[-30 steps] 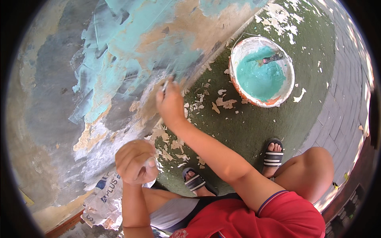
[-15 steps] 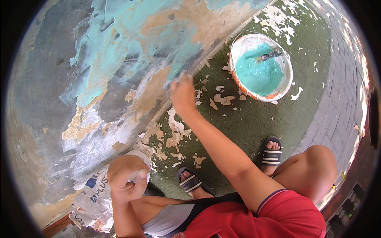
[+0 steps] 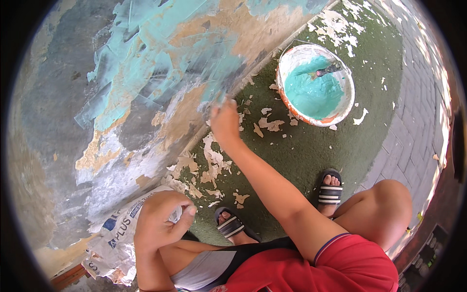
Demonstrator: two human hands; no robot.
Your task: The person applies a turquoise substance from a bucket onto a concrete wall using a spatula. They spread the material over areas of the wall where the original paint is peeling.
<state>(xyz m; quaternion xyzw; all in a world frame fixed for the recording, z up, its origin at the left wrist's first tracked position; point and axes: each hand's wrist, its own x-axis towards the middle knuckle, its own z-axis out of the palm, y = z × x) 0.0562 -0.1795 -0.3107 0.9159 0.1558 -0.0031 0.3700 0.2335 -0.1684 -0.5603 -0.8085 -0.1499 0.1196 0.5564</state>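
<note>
My right hand (image 3: 225,124) is closed and reaches to the foot of the wall (image 3: 185,107), beside the lower edge of the turquoise coating (image 3: 146,63). Blur at the fingertips hides what it grips; only a pale sliver shows there. My left hand (image 3: 163,219) is loosely curled, thumb bent toward the fingers, with nothing visible inside. Behind it lies a crumpled white printed sack (image 3: 119,243) against the wall. A white-and-orange bucket (image 3: 279,90) holds turquoise paste (image 3: 314,95), and a dark-handled tool (image 3: 328,70) sticks out of the paste.
Flakes of peeled coating (image 3: 270,125) litter the green turf (image 3: 292,155) along the wall. My sandalled feet (image 3: 331,190) stand between wall and bucket. Grey paving (image 3: 404,131) curves along the right.
My right hand has shifted slightly down along the wall's foot. My left hand has moved a little right, its thumb and fingers showing a wider gap. The view has shifted slightly.
</note>
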